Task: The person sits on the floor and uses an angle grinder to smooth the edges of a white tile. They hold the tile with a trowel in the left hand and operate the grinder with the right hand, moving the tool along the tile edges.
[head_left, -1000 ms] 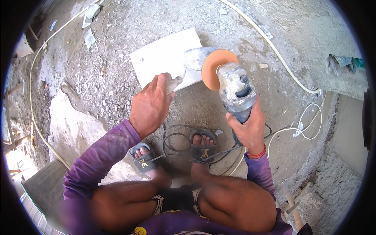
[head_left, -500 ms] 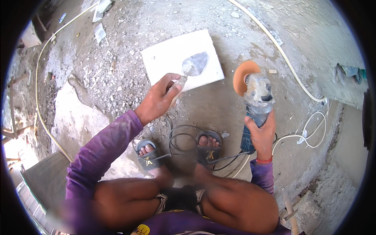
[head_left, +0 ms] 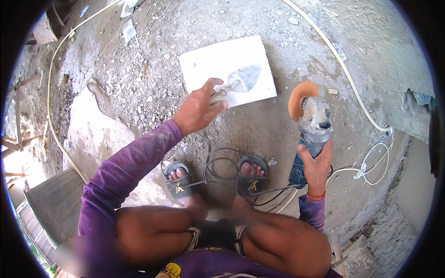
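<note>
A pointed trowel [head_left: 244, 78] with a dusty grey blade lies on a white square slab [head_left: 200, 62] on the ground ahead of me. My left hand [head_left: 198, 107] is over the trowel's handle, thumb and forefinger spread on either side of it. The handle shows between them; the other fingers are partly hidden. On the right, my right hand [head_left: 316, 163] is wrapped around the body of a blue angle grinder [head_left: 313, 132] with a worn grey metal head. Its orange disc [head_left: 302, 99] points up and away from me, held above the ground.
A black cord [head_left: 218, 160] loops between my sandalled feet. A cream hose [head_left: 340, 69] curves along the right, and another cream line [head_left: 50, 99] bends down the left. Gravel [head_left: 155, 78] covers the ground left of the slab. A rough concrete wall edge stands at the right.
My left fingers have loosened from the trowel's handle and spread apart, and the handle sits lower. The whole view has shifted slightly; the grinder stays in my right hand.
</note>
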Demonstrator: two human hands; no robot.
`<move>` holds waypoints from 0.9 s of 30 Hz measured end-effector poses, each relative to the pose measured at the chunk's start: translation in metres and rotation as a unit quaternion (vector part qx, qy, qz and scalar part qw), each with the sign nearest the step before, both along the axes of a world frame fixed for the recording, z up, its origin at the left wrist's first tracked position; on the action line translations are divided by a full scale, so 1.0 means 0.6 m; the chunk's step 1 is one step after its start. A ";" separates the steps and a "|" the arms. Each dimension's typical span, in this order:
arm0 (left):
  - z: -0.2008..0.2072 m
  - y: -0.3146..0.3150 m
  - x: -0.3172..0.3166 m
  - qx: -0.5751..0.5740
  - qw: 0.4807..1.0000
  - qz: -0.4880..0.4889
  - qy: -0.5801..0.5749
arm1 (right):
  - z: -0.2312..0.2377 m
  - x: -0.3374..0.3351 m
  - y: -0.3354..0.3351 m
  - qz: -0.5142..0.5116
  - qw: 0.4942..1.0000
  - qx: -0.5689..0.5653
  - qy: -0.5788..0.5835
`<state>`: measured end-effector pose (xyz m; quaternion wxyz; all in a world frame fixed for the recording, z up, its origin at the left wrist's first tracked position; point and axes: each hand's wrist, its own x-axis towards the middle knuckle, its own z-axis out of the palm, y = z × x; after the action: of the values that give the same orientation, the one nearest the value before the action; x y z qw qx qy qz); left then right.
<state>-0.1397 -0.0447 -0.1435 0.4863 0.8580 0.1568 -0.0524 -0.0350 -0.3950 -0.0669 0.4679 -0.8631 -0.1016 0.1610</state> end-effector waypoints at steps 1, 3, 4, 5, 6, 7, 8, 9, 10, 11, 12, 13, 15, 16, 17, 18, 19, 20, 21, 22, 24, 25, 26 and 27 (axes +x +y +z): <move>0.002 -0.002 0.001 0.019 1.000 0.001 -0.014 | -0.002 0.000 -0.001 0.003 1.000 -0.002 0.002; 0.008 -0.006 -0.002 0.017 1.000 0.016 -0.005 | -0.004 0.000 -0.004 0.007 1.000 -0.005 0.006; 0.015 -0.009 -0.001 0.014 1.000 0.022 -0.002 | -0.004 0.000 -0.005 0.001 1.000 -0.002 0.010; 0.022 -0.012 -0.001 0.020 0.999 0.030 -0.007 | -0.003 -0.001 -0.005 -0.006 1.000 0.001 0.015; 0.030 -0.016 -0.002 0.027 0.999 0.039 -0.012 | -0.002 -0.001 -0.006 -0.013 1.000 0.004 0.019; 0.037 -0.019 -0.004 0.035 0.998 0.047 -0.016 | -0.003 -0.002 -0.006 -0.016 1.000 0.008 0.020; 0.040 -0.019 -0.007 0.045 0.997 0.045 -0.036 | -0.005 -0.002 -0.007 -0.019 1.000 0.013 0.020; 0.043 -0.018 -0.011 0.056 0.996 0.043 -0.055 | -0.007 -0.003 -0.008 -0.023 0.999 0.017 0.021; 0.047 -0.018 -0.016 0.065 0.994 0.040 -0.074 | -0.011 -0.004 -0.010 -0.029 0.999 0.023 0.029; 0.052 -0.019 -0.020 0.071 0.994 0.025 -0.074 | -0.017 -0.007 -0.013 -0.035 0.998 0.028 0.038; 0.059 -0.019 -0.023 0.077 0.994 0.009 -0.073 | -0.021 -0.008 -0.016 -0.042 0.997 0.034 0.046; 0.063 -0.021 -0.026 0.080 0.994 -0.007 -0.072 | -0.024 -0.010 -0.017 -0.032 0.999 0.026 0.030; 0.068 -0.027 -0.028 0.054 0.997 -0.020 -0.050 | -0.030 -0.011 -0.013 -0.012 1.000 0.010 -0.002; 0.068 -0.032 -0.027 0.039 0.998 -0.026 -0.040 | -0.031 -0.011 -0.012 -0.001 1.000 -0.006 -0.006; 0.067 -0.036 -0.026 0.038 0.998 -0.036 -0.035 | -0.031 -0.011 -0.010 0.010 1.000 -0.022 -0.009; 0.064 -0.041 -0.024 0.036 0.998 -0.046 -0.029 | -0.032 -0.012 -0.008 0.021 0.999 -0.038 -0.013; 0.063 -0.044 -0.021 0.036 0.998 -0.055 -0.024 | -0.034 -0.013 -0.003 0.032 0.997 -0.060 -0.031; 0.062 -0.048 -0.019 0.034 0.997 -0.057 -0.025 | -0.039 -0.016 0.002 0.043 0.995 -0.081 -0.050; 0.061 -0.051 -0.016 0.032 0.997 -0.059 -0.026 | -0.043 -0.019 0.005 0.054 0.991 -0.103 -0.069; 0.059 -0.054 -0.012 0.030 0.997 -0.061 -0.027 | -0.048 -0.020 0.006 0.057 0.991 -0.106 -0.066; 0.060 -0.061 -0.001 0.022 0.997 -0.062 -0.026 | -0.051 -0.022 0.005 0.054 0.991 -0.114 -0.052; 0.060 -0.061 0.002 0.020 0.997 -0.064 -0.025 | -0.052 -0.023 0.005 0.052 0.991 -0.117 -0.044; 0.057 -0.060 0.004 0.024 0.997 -0.066 -0.031 | -0.054 -0.022 0.005 0.053 0.990 -0.119 -0.050; 0.053 -0.059 0.006 0.029 0.996 -0.069 -0.038 | -0.055 -0.022 0.006 0.055 0.989 -0.122 -0.056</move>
<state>-0.1363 -0.0804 -0.1115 0.4616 0.8821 0.0805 -0.0489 -0.0479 -0.3917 -0.0998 0.3429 -0.9146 -0.1543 0.1487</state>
